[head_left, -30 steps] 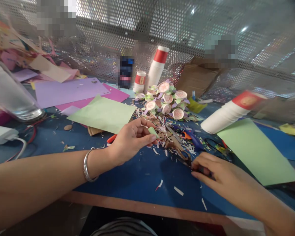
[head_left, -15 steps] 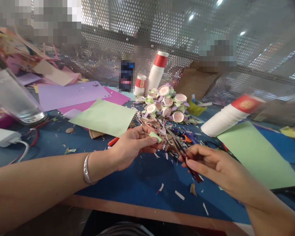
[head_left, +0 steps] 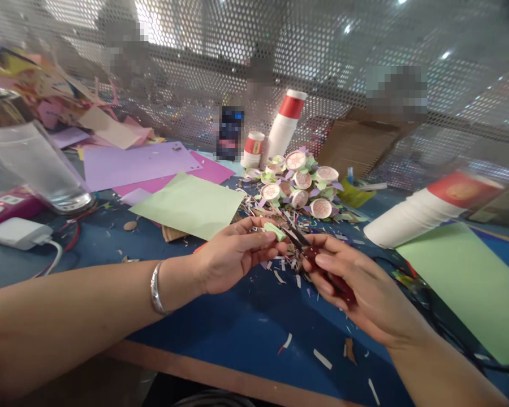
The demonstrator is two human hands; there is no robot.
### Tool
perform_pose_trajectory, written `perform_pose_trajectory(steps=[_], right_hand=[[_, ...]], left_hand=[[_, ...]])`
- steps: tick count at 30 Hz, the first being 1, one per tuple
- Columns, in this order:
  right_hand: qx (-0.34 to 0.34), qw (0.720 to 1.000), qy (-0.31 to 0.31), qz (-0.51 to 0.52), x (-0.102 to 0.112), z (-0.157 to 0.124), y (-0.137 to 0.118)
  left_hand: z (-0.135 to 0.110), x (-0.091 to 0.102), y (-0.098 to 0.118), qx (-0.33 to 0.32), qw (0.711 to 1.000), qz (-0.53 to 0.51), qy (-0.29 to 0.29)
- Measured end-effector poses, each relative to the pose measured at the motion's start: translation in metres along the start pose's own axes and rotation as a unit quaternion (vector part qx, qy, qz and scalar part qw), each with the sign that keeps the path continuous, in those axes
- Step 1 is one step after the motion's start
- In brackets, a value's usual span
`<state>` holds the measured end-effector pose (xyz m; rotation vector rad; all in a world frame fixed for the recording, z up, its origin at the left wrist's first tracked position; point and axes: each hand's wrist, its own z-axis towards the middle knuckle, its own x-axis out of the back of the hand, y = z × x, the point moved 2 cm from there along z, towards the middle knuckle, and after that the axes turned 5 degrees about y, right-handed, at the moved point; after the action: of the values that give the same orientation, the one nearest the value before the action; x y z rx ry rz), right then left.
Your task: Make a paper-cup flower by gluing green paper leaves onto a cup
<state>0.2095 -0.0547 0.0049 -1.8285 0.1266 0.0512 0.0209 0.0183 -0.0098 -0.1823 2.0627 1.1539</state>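
Note:
My left hand [head_left: 237, 249], a silver bangle on its wrist, pinches a small folded piece of light green paper [head_left: 275, 231] between thumb and fingers. Dark red-handled scissors [head_left: 299, 240] are gripped in my right hand [head_left: 343, 271]. Their blades are spread, with the tips close to the paper's right end; whether they touch it I cannot tell. Paper scraps [head_left: 280, 274] lie on the blue table beneath both hands. Just behind is a heap of cut paper-cup bottoms [head_left: 299, 180] with green and purple paper pieces around them.
Stacked paper cups [head_left: 411, 217] lean at the right by a green sheet [head_left: 466, 288]. More cups [head_left: 286, 121] stand at the back. Left are a glass of water [head_left: 46, 169], a white charger [head_left: 19, 233], a pale green sheet [head_left: 190, 203] and a purple sheet [head_left: 139, 164].
The scissors have come up to the green paper in my left hand, and my right hand's fingers are more wrapped round the handles. The whole view has shifted slightly.

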Motion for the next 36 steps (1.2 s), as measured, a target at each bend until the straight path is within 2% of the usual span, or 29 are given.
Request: perform_pose_trajectory(steps=[6, 12, 19, 30, 36], right_hand=[[-0.007, 0.999, -0.008, 0.039, 0.000, -0.003, 0.002], [-0.049, 0.995, -0.056, 0.072, -0.002, -0.009, 0.004], [-0.054, 0.994, -0.054, 0.079, -0.001, -0.009, 0.006], [-0.054, 0.994, -0.049, 0.078, -0.003, -0.010, 0.005], [-0.046, 0.996, -0.050, 0.060, -0.005, -0.010, 0.004]], left_hand=[[0.004, 0.000, 0.002, 0.023, 1.000, -0.010, 0.005], [0.004, -0.001, 0.002, 0.022, 1.000, -0.005, 0.011], [0.003, -0.001, 0.000, 0.018, 1.000, 0.007, -0.007], [0.003, 0.001, -0.005, -0.060, 0.993, 0.069, -0.068], [-0.002, -0.001, -0.006, -0.074, 0.986, 0.109, -0.098]])
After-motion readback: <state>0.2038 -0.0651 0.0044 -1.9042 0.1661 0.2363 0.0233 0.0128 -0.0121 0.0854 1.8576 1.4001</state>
